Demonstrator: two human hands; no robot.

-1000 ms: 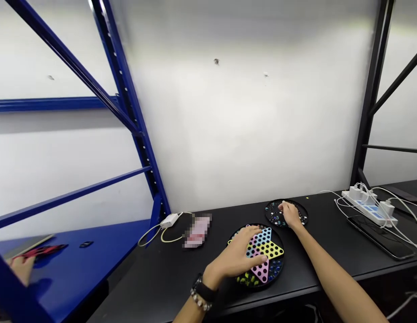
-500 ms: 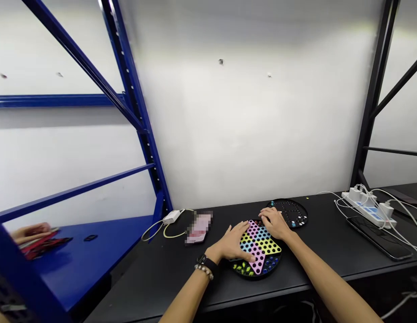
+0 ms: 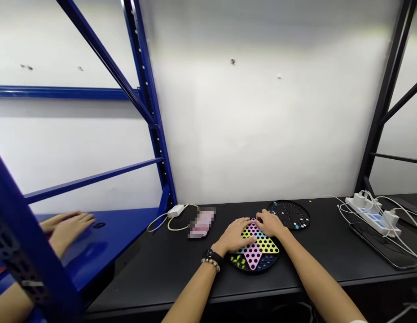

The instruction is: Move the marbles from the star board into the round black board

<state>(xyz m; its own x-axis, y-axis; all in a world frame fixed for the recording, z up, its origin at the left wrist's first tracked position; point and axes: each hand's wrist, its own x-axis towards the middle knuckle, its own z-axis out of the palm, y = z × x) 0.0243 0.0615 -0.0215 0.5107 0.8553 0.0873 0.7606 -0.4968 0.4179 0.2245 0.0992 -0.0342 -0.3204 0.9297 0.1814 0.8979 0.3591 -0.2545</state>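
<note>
The game board (image 3: 259, 249) at lower centre looks like smooth plastic, the black tabletop (image 3: 154, 276) matt. The blue frame (image 3: 148, 74) at left looks like glossy painted metal; the dark phone (image 3: 379, 245) at lower right looks glassy.

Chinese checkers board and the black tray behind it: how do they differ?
The Chinese checkers board bears a pink, yellow and blue star; the black tray has none. The left hand rests on the board; no hand is in the tray. Both are round.

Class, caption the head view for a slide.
Left hand and right hand at a star board, black tray behind.
</note>
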